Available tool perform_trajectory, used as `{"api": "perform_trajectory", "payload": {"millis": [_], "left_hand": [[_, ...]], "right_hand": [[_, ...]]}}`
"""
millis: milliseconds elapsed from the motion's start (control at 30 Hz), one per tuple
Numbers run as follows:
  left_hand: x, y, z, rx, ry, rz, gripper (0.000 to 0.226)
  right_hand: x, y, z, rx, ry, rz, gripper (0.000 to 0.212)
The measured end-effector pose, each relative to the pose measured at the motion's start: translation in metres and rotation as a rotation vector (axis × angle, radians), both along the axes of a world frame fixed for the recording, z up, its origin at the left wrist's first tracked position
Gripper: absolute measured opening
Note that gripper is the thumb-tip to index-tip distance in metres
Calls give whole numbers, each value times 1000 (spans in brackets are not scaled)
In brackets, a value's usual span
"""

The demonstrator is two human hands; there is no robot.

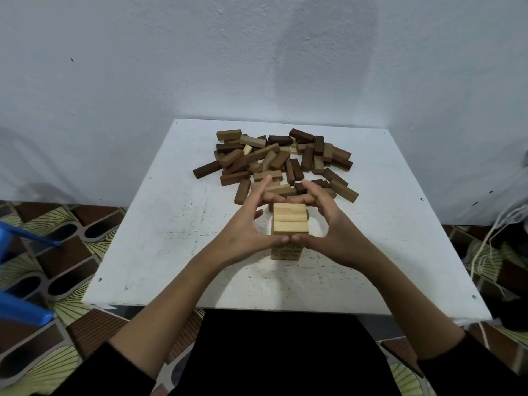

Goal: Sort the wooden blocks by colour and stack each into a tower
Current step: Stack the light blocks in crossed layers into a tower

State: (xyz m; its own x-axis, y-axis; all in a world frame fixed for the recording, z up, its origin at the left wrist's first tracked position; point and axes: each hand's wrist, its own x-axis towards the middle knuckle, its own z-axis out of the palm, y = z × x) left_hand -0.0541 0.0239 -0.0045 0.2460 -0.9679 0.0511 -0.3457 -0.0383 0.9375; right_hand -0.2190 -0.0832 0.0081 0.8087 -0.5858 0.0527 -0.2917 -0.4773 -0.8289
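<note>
A tower of light-coloured wooden blocks (290, 221) stands near the middle of the white table (160, 252). My left hand (245, 224) and my right hand (331, 224) cup the tower from either side. Their thumbs meet in front of it and their fingers reach round behind its top. Whether the fingers touch the blocks I cannot tell. Behind the tower lies a loose pile of mid-brown and dark-brown blocks (274, 161), with a few light blocks among them.
The table stands against a pale wall (257, 52). A blue plastic object (20, 281) sits at the left on the patterned floor (43, 224). Cords and dark items (503, 244) lie at the right edge.
</note>
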Motion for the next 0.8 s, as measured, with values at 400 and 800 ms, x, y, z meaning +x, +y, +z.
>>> {"api": "perform_trajectory", "payload": {"millis": [400, 800], "left_hand": [[-30, 9, -14, 75, 280, -45, 77], [-36, 6, -16, 76, 317, -47, 77]], "right_hand": [[9, 32, -21, 349, -120, -61, 87], [9, 34, -21, 411, -130, -50, 73]]}}
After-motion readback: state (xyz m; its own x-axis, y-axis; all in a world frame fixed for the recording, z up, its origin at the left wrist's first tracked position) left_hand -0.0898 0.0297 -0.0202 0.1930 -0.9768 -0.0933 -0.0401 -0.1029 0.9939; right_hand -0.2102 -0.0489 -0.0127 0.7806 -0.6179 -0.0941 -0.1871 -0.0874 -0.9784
